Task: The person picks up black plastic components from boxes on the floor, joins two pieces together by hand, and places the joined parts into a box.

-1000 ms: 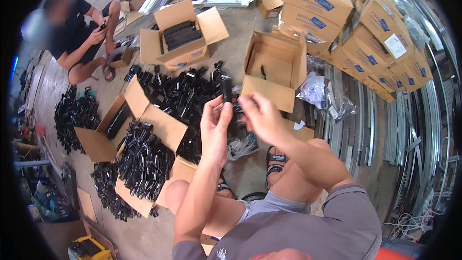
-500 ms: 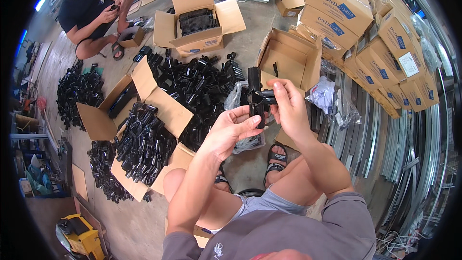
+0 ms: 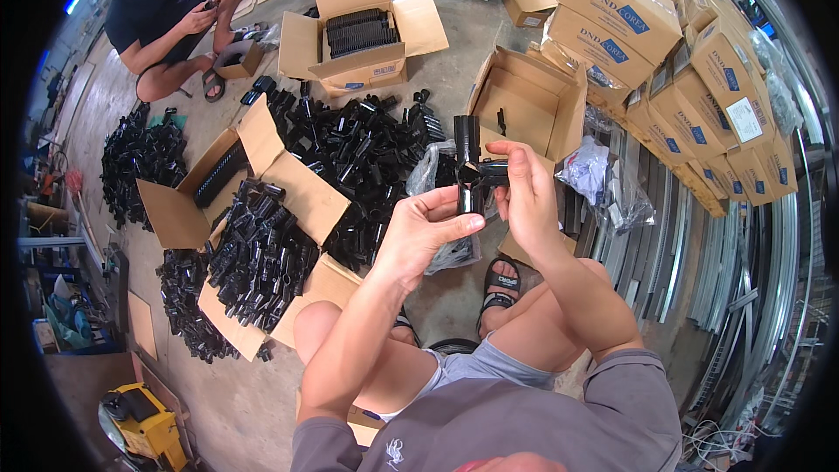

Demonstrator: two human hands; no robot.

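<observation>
My left hand (image 3: 418,234) pinches the lower end of a glossy black T-shaped pipe connector (image 3: 468,142), its thumb across the front. The connector stands roughly upright in front of my knees, its side arm pointing right. Closed around that side arm is my right hand (image 3: 530,201), whose thumb and fingers partly hide it. Behind the hands spreads a large heap of black connectors (image 3: 350,144). An open cardboard box (image 3: 524,105) lies just beyond my right hand, with a small black piece inside.
To the left, another open box (image 3: 301,197) stands by a pile of black connectors (image 3: 262,253). A box at the back (image 3: 363,79) holds rows of black parts. Stacked cartons (image 3: 612,13) and metal profiles (image 3: 664,245) line the right. A co-worker (image 3: 157,17) squats far left, handling a small dark part.
The connector has turned in my fingers; its upper tube and lower end now show more of their smooth rounded faces. My hands stay in nearly the same place.
</observation>
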